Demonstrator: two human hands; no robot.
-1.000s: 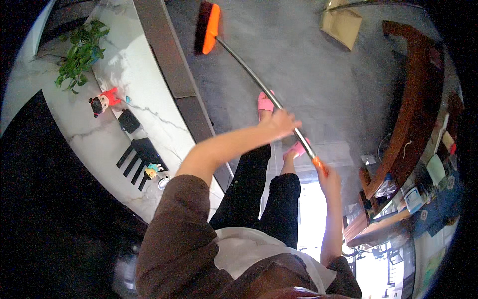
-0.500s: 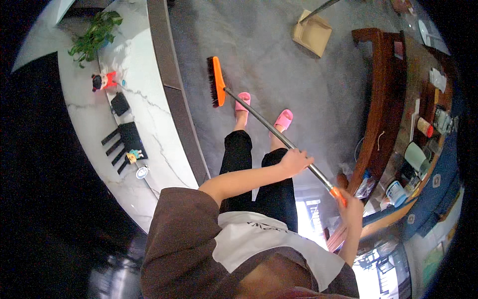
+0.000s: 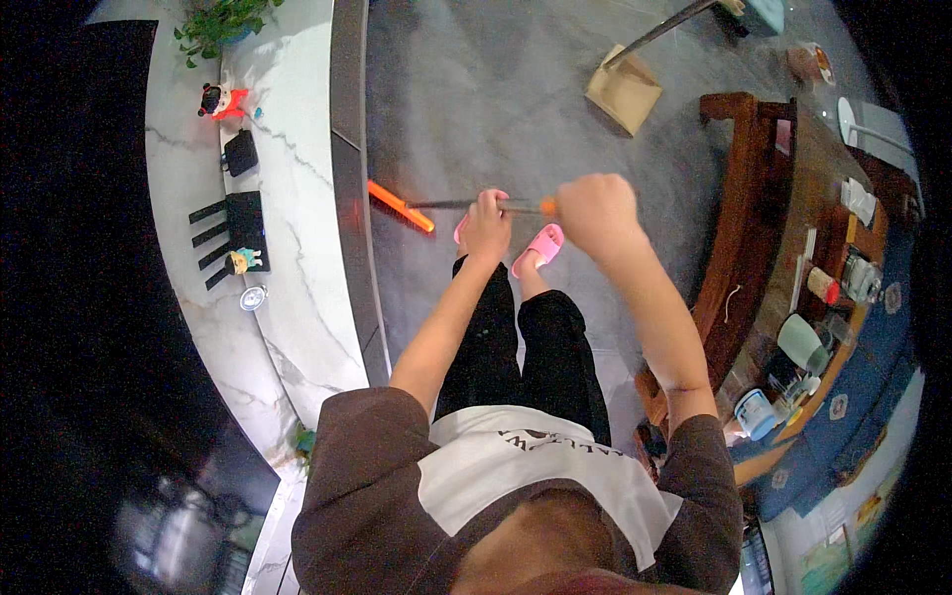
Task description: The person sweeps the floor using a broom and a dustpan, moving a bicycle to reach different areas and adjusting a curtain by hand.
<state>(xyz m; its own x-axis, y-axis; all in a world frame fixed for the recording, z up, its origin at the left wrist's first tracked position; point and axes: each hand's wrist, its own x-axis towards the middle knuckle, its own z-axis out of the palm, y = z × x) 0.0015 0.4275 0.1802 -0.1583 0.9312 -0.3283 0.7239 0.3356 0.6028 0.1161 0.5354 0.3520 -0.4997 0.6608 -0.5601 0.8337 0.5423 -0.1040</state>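
Observation:
A broom with an orange head (image 3: 402,206) and a long metal handle (image 3: 522,206) lies across in front of me. Its head is slightly blurred and rests low, by the dark base of the white ledge on the left. My left hand (image 3: 488,226) is wrapped round the handle partway along, above one of my pink slippers. Closed round the orange grip at the handle's upper end is my right hand (image 3: 600,213), raised nearer the camera. The bristles are hardly visible, turned down and away.
A tan dustpan (image 3: 627,94) with a dark long handle stands on the grey floor (image 3: 496,89) ahead. Along the left runs a white marble-look ledge (image 3: 297,188) with a plant, figurines and a router. To the right is a dark wooden bench (image 3: 744,178) beside a cluttered table.
Both hands have moved forward and my right hand has risen. The broom handle has swung from diagonal to nearly crosswise, and its head has moved left and down toward the ledge's base.

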